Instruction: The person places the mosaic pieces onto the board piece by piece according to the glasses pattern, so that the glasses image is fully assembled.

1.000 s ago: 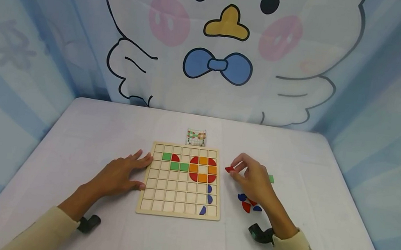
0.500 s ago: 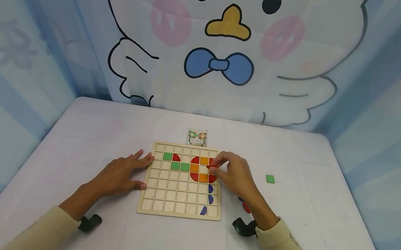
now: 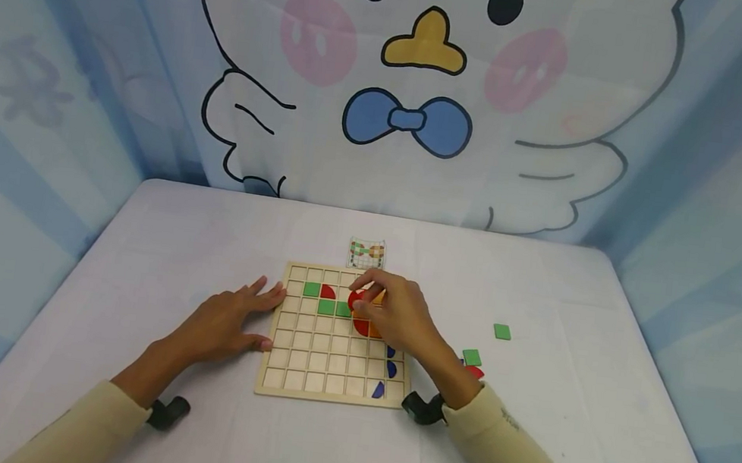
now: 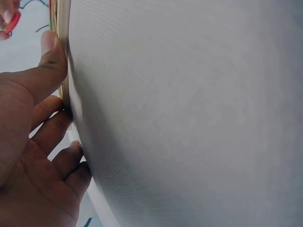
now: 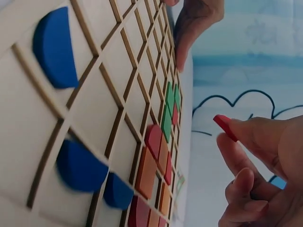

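On the left of the head view, we see the left hand [image 3: 216, 327], unclenched, against the edge of a square pale wooden grid board [image 3: 339, 345]. Right of centre, the right hand [image 3: 403, 315] pinches a small flat red piece [image 5: 225, 127] above the board's upper part. We judge this the placing step, next needing alignment with a cell. In the right wrist view, its long axis slants from upper left to lower right; we cannot tell where any curve faces.

A white-clothed table [image 3: 543, 289] is enclosed on three sides by pale-blue curtains [image 3: 722, 226]; on the rear one, a white cartoon bird [image 3: 422, 84] is printed with yellow beak [image 3: 426, 45], pink cheeks [image 3: 319, 38] and blue bow tie [image 3: 407, 120].
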`<state>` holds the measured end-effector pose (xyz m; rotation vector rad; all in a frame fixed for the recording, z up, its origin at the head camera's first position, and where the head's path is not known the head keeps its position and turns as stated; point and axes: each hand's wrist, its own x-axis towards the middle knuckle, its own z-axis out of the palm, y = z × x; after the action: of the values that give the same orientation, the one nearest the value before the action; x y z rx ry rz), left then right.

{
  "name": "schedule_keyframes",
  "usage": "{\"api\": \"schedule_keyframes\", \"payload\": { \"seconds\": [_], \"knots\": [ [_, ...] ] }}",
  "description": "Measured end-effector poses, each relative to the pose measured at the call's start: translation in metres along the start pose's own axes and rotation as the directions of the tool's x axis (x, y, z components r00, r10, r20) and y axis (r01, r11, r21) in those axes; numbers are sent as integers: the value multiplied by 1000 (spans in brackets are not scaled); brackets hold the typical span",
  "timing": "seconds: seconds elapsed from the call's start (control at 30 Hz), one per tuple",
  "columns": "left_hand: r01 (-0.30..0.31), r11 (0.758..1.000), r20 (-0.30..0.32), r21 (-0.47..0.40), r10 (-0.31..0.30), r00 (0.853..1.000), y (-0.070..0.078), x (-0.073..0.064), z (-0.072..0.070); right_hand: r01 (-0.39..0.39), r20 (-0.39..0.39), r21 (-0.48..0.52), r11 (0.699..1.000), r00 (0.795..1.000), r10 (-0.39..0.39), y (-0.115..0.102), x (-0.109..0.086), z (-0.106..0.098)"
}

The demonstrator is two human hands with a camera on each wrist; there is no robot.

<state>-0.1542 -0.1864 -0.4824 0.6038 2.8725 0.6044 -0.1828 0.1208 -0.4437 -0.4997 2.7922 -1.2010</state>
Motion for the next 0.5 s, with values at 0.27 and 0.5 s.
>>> {"api": "schedule_keyframes", "payload": {
  "seconds": [0.27,0.5],
  "knots": [
    [-7,1000,2,-4,7,1000,0,1,0,59,-2,9,998,998,-59,-9,13,13],
    [-7,1000,16,-9,7,1000,-1,1,-2,67,2,-25,997,998,-67,-17,29,26]
  ]
}}
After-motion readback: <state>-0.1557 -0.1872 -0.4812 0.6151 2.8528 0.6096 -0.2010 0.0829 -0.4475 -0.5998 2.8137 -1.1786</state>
